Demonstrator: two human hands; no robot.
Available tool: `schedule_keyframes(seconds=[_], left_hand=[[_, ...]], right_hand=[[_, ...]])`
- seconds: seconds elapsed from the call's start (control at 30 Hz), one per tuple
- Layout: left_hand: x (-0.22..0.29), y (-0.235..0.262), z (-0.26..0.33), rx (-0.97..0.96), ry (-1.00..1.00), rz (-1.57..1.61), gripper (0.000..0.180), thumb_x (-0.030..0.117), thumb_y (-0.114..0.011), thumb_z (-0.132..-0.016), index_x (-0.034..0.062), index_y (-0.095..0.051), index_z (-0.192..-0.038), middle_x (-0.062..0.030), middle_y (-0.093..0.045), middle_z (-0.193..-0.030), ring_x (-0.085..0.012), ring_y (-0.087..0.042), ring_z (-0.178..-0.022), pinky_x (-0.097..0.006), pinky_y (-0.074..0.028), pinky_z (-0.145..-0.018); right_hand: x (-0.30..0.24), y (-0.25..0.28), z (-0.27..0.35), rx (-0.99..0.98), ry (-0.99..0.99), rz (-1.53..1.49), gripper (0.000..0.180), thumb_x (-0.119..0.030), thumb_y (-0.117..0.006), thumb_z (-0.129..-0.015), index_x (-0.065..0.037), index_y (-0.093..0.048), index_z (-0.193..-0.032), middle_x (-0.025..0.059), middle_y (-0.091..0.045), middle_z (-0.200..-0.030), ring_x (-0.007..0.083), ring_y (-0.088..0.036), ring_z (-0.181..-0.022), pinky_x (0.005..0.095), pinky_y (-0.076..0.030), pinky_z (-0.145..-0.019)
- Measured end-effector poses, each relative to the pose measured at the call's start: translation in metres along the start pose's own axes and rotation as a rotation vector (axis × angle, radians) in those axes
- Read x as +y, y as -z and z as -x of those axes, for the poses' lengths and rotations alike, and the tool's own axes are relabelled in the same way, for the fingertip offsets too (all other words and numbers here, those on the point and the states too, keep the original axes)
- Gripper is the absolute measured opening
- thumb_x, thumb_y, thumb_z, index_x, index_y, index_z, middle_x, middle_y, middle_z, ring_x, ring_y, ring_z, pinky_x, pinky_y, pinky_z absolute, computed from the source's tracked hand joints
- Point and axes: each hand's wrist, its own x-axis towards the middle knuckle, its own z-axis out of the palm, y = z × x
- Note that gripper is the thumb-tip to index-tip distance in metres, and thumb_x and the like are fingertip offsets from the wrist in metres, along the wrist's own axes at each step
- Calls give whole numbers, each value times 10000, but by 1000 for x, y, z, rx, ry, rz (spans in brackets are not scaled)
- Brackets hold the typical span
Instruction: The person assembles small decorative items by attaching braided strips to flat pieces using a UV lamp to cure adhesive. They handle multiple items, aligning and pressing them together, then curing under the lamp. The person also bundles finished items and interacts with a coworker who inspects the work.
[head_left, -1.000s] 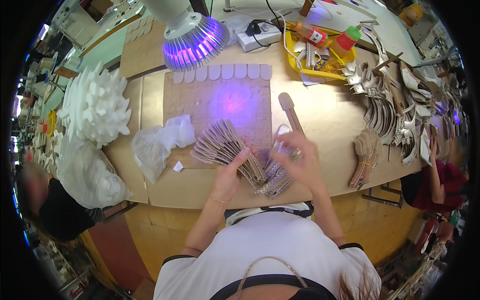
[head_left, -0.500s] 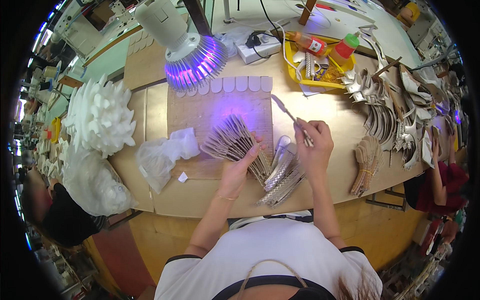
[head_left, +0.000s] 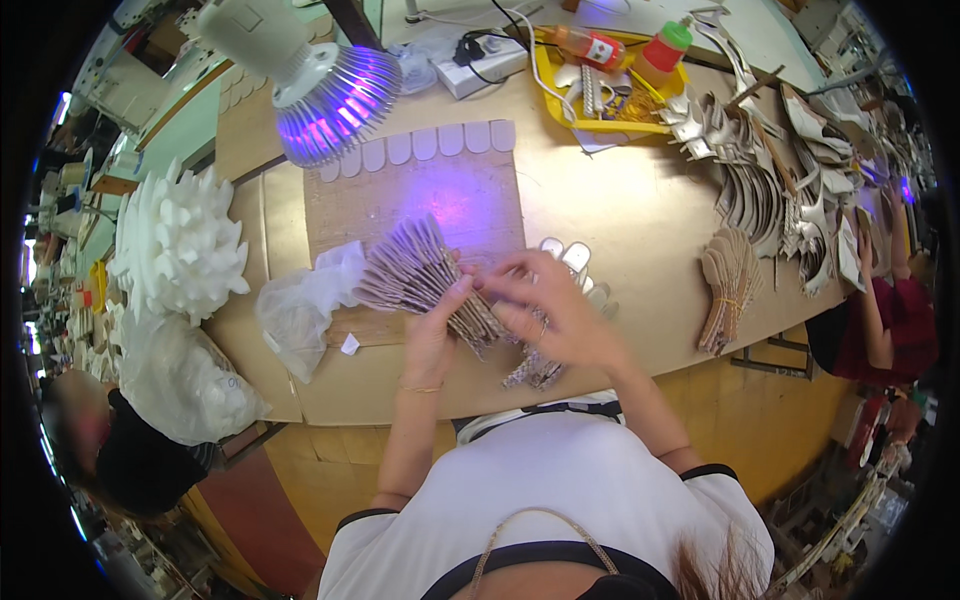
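Observation:
My left hand (head_left: 436,335), closed, grips a fanned stack of thin beige shoe-strap pieces (head_left: 405,270) above the cardboard sheet. My right hand (head_left: 550,315) is bent in against the right edge of that stack, fingertips close to my left thumb. Its fingers are drawn together, but what they pinch, if anything, cannot be made out. Partly covered by the right hand, a pile of silvery, textured strap pieces (head_left: 540,370) with rounded ends (head_left: 575,256) lies on the table. A row of pale rounded pieces (head_left: 425,143) lines the far edge of the cardboard sheet (head_left: 345,210).
A lamp (head_left: 335,105) casts violet light at far left. White foam pieces (head_left: 175,245) and plastic bags (head_left: 300,310) lie left. A yellow tray (head_left: 610,127) with bottles stands far right, near stacked shoe parts (head_left: 760,215) and a banded bundle (head_left: 730,285). Other people sit at both sides.
My right hand, which held a slim, long piece out to the right, has come left and down to the stack; that piece no longer shows clearly. The view has shifted slightly.

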Motion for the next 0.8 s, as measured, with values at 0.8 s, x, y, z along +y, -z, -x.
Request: schedule_keyframes(seconds=[0.8], left_hand=[[13, -11, 15, -527, 393, -72, 561, 129, -701, -773, -32, -481, -1263, -207, -601, -1153, -315, -614, -1035, -401, -499, -902]], right_hand=[[6, 39, -27, -159, -109, -461, 176, -119, -743, -772, -37, -648, -895, -11, -629, -825, 70, -538, -730, 232, -435, -676]])
